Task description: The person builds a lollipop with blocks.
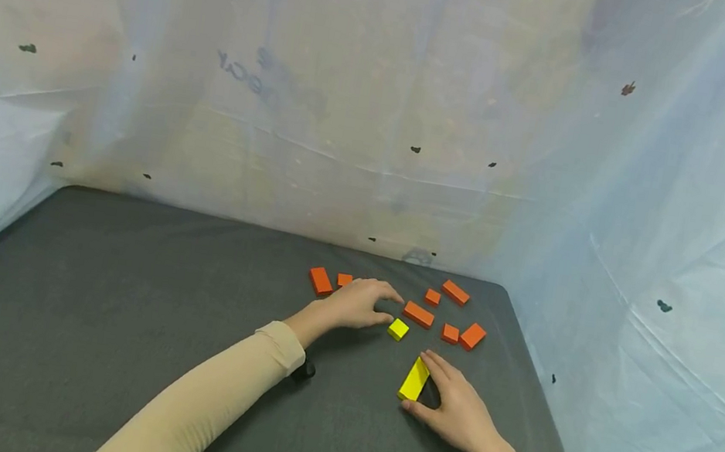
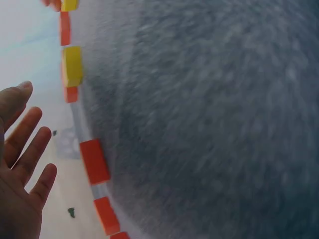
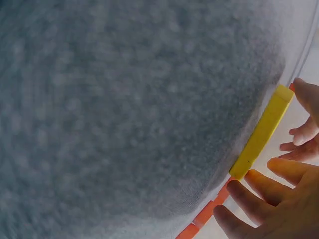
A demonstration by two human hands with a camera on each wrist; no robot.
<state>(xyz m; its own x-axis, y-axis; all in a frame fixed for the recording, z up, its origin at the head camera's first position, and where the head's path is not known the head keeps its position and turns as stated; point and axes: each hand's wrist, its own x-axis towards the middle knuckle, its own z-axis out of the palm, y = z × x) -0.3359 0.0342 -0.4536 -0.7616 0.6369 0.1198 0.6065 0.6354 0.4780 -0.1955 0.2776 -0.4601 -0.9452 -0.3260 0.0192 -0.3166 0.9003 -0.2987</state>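
A long yellow block lies on the dark table at the lower right. My right hand spans it lengthwise, with the thumb at its near end and the fingertips at its far end. The right wrist view shows the same yellow block between thumb and fingers. Further back, a small yellow cube sits just right of my left hand, close to the thumb tip. That hand's fingers are spread and hold nothing; the left wrist view shows the yellow cube apart from them.
Beyond the hands lie several orange blocks, among them a long orange block, an orange block on the right and another orange block behind the left wrist. A pale plastic sheet hangs behind the grey table.
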